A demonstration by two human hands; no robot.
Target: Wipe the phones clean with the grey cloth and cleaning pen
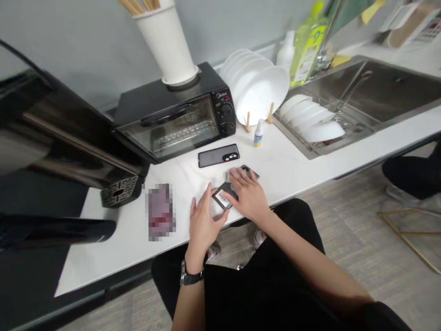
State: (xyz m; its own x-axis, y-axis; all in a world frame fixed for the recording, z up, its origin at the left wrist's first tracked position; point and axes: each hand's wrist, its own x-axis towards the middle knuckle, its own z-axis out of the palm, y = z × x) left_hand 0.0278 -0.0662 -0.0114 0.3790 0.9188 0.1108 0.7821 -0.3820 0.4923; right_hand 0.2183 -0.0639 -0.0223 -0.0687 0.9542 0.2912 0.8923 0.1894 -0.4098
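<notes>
- We are resting our right hand (247, 194) flat over a small dark card (223, 196) on the white counter (296, 161), fingers spread, gripping nothing.
- Our left hand (203, 220) is touching the card's left edge, fingers loosely open.
- A black phone (218, 155) is lying just beyond, near the toaster oven (175, 120).
</notes>
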